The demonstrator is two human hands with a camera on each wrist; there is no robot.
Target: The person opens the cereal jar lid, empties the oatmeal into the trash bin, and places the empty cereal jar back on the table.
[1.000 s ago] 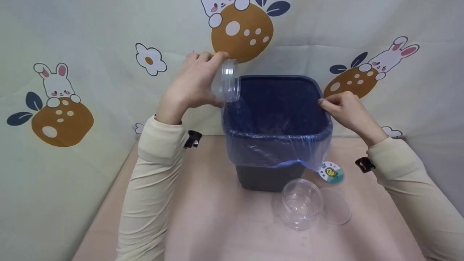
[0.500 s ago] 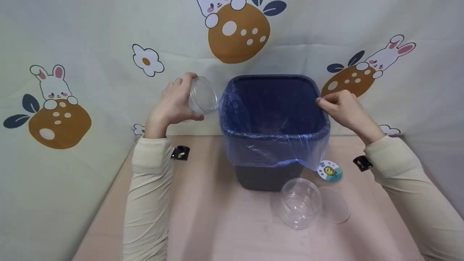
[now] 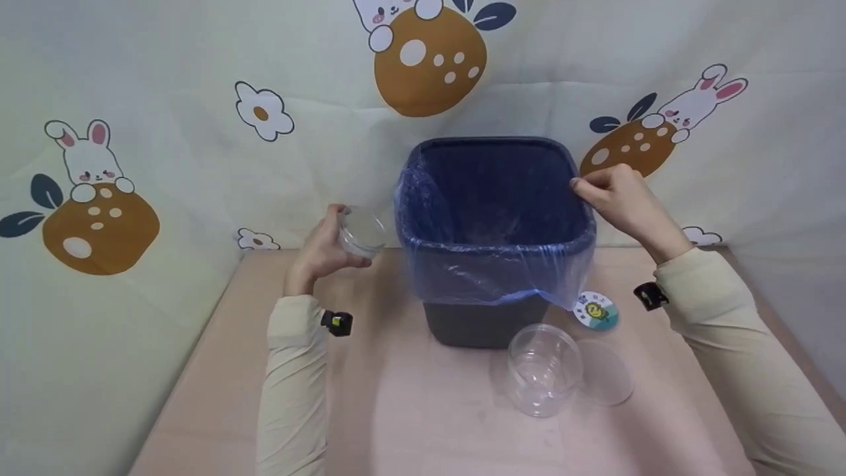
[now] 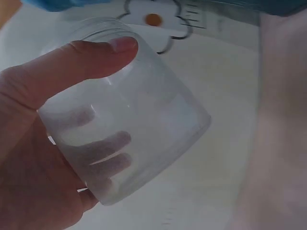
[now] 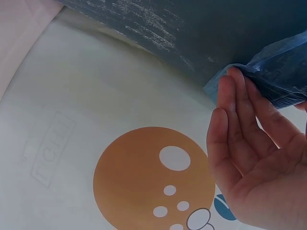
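My left hand (image 3: 320, 248) grips a clear plastic jar (image 3: 362, 231), thumb on one side and fingers round the other. The jar is tilted, left of the bin and above the table; in the left wrist view its see-through wall (image 4: 158, 110) shows the fingers behind it and nothing inside. A dark grey trash bin (image 3: 486, 324) stands upright, lined with a translucent blue trash bag (image 3: 489, 274) folded over its rim. At the bin's right rim my right hand (image 3: 624, 198) pinches the bag; its fingers (image 5: 235, 124) lie along the outside in the right wrist view.
In front of the bin a second clear jar (image 3: 543, 373) stands on the pink table (image 3: 449, 423). A clear round disc (image 3: 607, 373) lies right of it. Behind that is a round printed card (image 3: 596, 312). A patterned cloth (image 3: 330, 152) hangs behind the bin.
My left hand has moved the jar from above the bin's left rim leftward and down, its mouth turning upward. The right hand stays at the rim.
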